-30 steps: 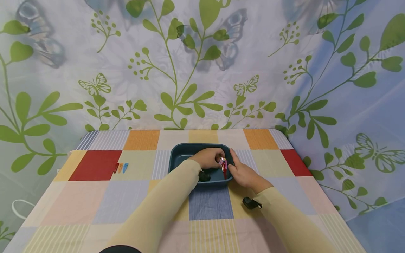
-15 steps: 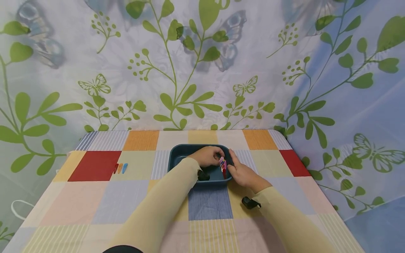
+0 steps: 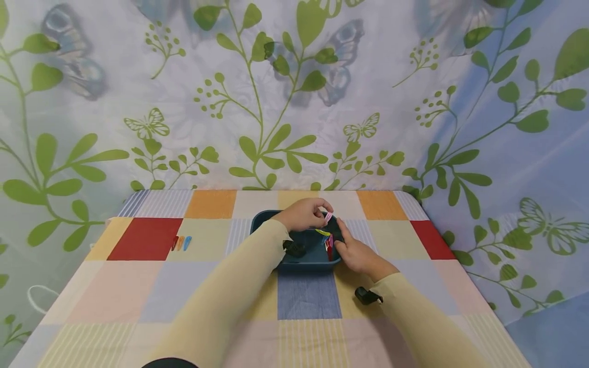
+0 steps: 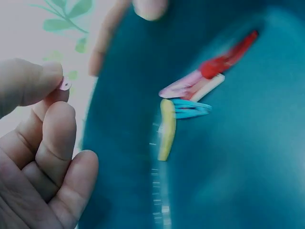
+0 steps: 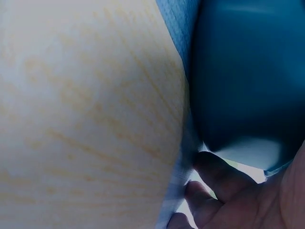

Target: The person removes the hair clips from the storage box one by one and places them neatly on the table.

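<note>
My left hand (image 3: 301, 213) pinches a small pink hair clip (image 3: 329, 216) between thumb and forefinger, above the far right rim of a dark teal tray (image 3: 303, 266). Only the clip's end (image 4: 66, 84) shows in the left wrist view. Inside the tray lie a yellow hair clip (image 4: 167, 131), a blue hair clip (image 4: 193, 109), a red hair clip (image 4: 231, 55), another pink hair clip (image 4: 181, 86) and a pale one (image 4: 209, 88), close together. My right hand (image 3: 361, 255) grips the tray's right wall, thumb over the rim and fingers outside.
Dark red (image 3: 174, 243), orange (image 3: 180, 243) and blue (image 3: 186, 243) hair clips lie side by side on the patchwork tablecloth (image 3: 193, 291), left of the tray. A leaf-patterned curtain (image 3: 276, 102) hangs behind the table.
My left hand has risen from inside the tray toward its far rim with the pink clip. The yellow and blue clips now show in the tray. My right hand stays on the wall.
</note>
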A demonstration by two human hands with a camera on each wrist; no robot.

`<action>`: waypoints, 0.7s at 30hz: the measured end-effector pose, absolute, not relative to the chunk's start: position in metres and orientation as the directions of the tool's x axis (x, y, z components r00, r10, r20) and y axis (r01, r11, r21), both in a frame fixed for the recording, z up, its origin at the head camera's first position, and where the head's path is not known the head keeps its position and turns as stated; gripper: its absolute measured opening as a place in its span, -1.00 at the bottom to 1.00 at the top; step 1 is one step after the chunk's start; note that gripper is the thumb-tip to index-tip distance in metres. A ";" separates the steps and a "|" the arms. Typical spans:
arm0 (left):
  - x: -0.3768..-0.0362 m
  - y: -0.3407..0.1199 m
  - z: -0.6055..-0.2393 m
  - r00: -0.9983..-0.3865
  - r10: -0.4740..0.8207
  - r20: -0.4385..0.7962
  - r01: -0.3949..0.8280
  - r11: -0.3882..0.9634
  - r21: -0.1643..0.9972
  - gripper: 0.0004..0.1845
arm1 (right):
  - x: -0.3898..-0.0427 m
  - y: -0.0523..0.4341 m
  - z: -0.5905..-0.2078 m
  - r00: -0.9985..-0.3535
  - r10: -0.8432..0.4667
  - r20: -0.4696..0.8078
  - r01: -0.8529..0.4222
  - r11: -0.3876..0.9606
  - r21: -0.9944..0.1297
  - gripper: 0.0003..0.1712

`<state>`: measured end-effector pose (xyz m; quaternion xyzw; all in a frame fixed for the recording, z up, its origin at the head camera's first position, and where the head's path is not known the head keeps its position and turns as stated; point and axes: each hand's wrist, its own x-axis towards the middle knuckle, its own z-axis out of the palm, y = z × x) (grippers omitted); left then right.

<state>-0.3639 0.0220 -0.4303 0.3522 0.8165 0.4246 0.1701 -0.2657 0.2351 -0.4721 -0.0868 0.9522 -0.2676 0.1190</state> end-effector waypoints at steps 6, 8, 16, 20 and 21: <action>-0.352 0.007 -0.402 -0.674 0.736 0.067 0.495 0.382 0.780 -0.61 | -0.266 0.238 -0.473 -0.956 -0.239 -0.172 -0.112 0.835 -0.539 -0.19; -0.348 -0.001 -0.394 -0.675 0.732 0.089 0.519 0.387 0.762 -0.63 | -0.266 0.239 -0.473 -0.955 -0.239 -0.173 -0.111 0.834 -0.541 -0.19; -0.337 -0.047 -0.374 -0.731 0.668 0.141 0.500 0.383 0.777 -0.67 | -0.266 0.236 -0.472 -0.955 -0.221 -0.196 -0.083 0.838 -0.539 -0.18; -0.335 -0.080 -0.374 -0.776 0.616 0.133 0.458 0.406 0.791 -0.66 | -0.265 0.235 -0.471 -0.956 -0.224 -0.190 -0.089 0.838 -0.539 -0.18; -0.335 -0.089 -0.375 -0.787 0.603 0.132 0.450 0.413 0.792 -0.65 | -0.266 0.235 -0.470 -0.956 -0.225 -0.188 -0.091 0.837 -0.539 -0.18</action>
